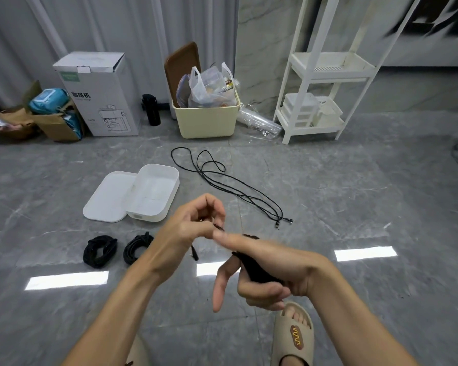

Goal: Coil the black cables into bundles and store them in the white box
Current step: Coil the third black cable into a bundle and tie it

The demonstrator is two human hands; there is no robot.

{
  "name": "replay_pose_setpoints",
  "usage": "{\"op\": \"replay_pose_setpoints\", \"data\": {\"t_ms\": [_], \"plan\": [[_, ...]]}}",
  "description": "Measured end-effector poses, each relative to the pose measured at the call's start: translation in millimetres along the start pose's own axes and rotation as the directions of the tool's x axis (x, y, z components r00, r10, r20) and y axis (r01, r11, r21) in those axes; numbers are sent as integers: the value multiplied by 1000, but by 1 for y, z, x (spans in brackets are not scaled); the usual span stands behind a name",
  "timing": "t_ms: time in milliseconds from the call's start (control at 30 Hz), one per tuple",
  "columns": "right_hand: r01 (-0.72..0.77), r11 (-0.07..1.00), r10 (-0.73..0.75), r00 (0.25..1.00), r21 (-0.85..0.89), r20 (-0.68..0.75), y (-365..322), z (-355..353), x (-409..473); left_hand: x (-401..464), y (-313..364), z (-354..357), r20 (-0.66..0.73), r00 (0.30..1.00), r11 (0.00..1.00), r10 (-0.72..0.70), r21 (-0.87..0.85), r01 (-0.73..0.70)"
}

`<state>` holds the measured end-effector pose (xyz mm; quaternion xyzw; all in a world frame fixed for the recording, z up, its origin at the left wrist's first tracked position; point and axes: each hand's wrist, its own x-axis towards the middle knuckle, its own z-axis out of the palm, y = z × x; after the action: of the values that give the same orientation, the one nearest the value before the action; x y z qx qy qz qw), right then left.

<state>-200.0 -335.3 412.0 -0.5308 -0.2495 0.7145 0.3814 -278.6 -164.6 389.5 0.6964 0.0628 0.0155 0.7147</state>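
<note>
Center frame: right hand (pixel 270 270) grips a black cable bundle (pixel 254 268), index finger extended, left hand (pixel 196 220) pinches its loose end, white box (pixel 154 192) open at center left, two coiled bundles (pixel 117 250) below it.

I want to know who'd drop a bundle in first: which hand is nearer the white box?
Left. The left hand hovers just right of the white box; the right hand, its grip on a cable bundle, sits farther right and nearer the person.
</note>
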Motion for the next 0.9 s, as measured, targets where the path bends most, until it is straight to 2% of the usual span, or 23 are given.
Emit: {"op": "replay_pose_setpoints", "data": {"t_ms": [167, 300, 433, 567, 733, 833, 900], "plan": [[75, 978, -115, 972, 197, 203, 2, 1, 4, -1, 0, 3, 38, 999, 999, -12, -47, 14], [124, 913, -280, 884, 387, 375, 4, 0, 9, -2, -1, 10, 65, 997, 995, -35, -92, 41], [200, 833, -443, 799, 515, 406, 4, 2, 10, -5, -1, 14, 273, 962, 964, -15, -251, 86], [240, 773, -510, 785, 587, 352, 3, 1, 7, -6, 4, 15, 349, 937, 964, -10, -244, 101], [243, 703, -505, 832, 668, 229, 6, 0, 10, -4, 3, 11, 262, 965, 997, -29, -57, 46], [341, 713, -430, 903, 613, -3, 6, -3, 7, -4, 0, 7, 175, 983, 999, -44, -14, 47], [417, 729, -365, 908, 543, -207, 4, -5, 4, -3, 0, 3, 104, 993, 998, -62, -4, 63]]}}
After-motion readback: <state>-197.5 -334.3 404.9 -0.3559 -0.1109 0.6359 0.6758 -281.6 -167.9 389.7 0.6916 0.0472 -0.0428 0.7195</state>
